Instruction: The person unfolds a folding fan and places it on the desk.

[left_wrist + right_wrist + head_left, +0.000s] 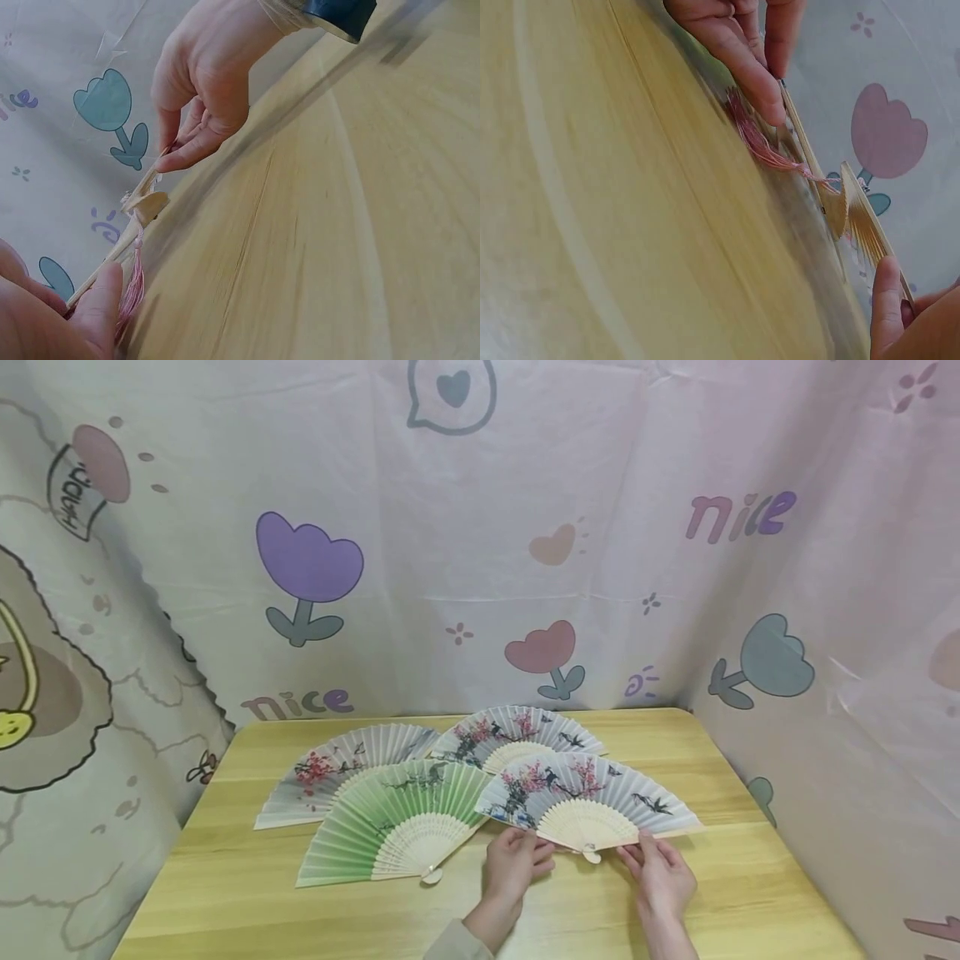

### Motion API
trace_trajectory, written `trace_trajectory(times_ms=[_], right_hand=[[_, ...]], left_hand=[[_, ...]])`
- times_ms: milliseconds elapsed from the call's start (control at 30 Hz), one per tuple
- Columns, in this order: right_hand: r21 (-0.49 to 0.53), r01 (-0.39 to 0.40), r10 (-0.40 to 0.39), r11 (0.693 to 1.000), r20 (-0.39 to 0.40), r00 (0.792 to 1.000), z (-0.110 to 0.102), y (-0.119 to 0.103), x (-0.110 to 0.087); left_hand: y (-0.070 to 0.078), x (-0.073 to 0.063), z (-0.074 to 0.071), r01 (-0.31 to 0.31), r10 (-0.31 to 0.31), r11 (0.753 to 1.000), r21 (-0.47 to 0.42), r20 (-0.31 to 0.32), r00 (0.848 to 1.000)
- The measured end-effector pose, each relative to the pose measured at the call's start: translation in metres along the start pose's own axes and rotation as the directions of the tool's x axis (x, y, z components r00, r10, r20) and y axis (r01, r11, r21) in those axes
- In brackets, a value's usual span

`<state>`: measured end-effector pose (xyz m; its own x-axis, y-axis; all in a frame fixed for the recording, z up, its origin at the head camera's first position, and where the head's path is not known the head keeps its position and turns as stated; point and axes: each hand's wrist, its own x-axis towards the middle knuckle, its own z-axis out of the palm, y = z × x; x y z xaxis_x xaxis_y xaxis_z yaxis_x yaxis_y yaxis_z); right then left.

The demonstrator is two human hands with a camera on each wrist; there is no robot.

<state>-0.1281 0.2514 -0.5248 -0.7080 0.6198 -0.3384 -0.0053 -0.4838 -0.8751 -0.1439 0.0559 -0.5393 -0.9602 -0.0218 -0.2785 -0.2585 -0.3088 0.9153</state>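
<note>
Both hands hold a spread folding fan [600,793], pale grey with pink blossoms and dark birds, at the right front of the group in the head view. My left hand [513,868] pinches its left outer rib between thumb and fingers. The other outer rib is pinched by my right hand [663,872]. In the left wrist view the right hand [206,90] grips the rib from above. A pink tassel [765,146] hangs from the fan's pivot, beside the left hand [739,45] in the right wrist view.
A green folding fan [420,810] lies spread just left of the held one. Behind it are a grey fan with red blossoms [322,777] and another blossom-and-bird fan [517,731]. The wooden table [247,918] meets a patterned cloth [420,568] at its back and sides.
</note>
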Motion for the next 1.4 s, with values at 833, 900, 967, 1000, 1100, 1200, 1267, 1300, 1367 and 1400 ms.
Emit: trace_trajectory(times_ms=[833, 900, 967, 1000, 1100, 1200, 1267, 1300, 1367, 1400], right_hand=[[-0.127, 0.004, -0.003, 0.992, 0.005, 1.0, -0.014, 0.007, 0.017], [-0.155, 0.006, -0.005, 0.988, 0.008, 1.0, -0.015, 0.007, 0.018], [-0.189, 0.006, -0.005, 0.982, 0.005, 1.0, -0.015, 0.007, 0.018], [-0.2, 0.007, -0.005, 0.98, 0.011, 1.0, -0.016, 0.007, 0.018], [-0.224, 0.006, -0.001, 0.975, 0.02, 1.0, -0.017, 0.006, 0.019], [-0.24, 0.006, 0.001, 0.971, 0.027, 1.0, -0.018, 0.006, 0.018], [-0.256, 0.005, 0.002, 0.967, 0.029, 1.0, -0.018, 0.006, 0.018], [-0.265, 0.005, 0.003, 0.964, 0.03, 1.0, -0.018, 0.006, 0.018], [-0.273, 0.004, 0.005, 0.962, 0.031, 1.0, -0.017, 0.006, 0.018], [-0.277, 0.003, 0.005, 0.961, 0.03, 1.0, -0.017, 0.006, 0.018]], left_hand=[[-0.003, 0.004, 0.005, 0.034, -0.031, 0.998, -0.06, 0.052, 0.998], [-0.003, 0.004, 0.005, 0.032, -0.029, 0.998, -0.06, 0.05, 0.998], [-0.002, 0.004, 0.006, 0.028, -0.026, 0.998, -0.063, 0.047, 0.999], [-0.002, 0.004, 0.006, 0.027, -0.024, 0.998, -0.065, 0.045, 0.999], [-0.003, 0.004, 0.006, 0.024, -0.022, 0.998, -0.064, 0.032, 0.999], [-0.003, 0.005, 0.006, 0.022, -0.021, 0.998, -0.057, 0.02, 1.0], [-0.004, 0.005, 0.005, 0.026, -0.026, 0.999, -0.045, 0.012, 1.0], [-0.004, 0.005, 0.005, 0.028, -0.028, 0.999, -0.038, 0.011, 1.0], [-0.004, 0.005, 0.004, 0.033, -0.033, 0.999, -0.022, 0.006, 0.999], [-0.004, 0.005, 0.003, 0.035, -0.035, 0.999, -0.011, 0.005, 0.999]])
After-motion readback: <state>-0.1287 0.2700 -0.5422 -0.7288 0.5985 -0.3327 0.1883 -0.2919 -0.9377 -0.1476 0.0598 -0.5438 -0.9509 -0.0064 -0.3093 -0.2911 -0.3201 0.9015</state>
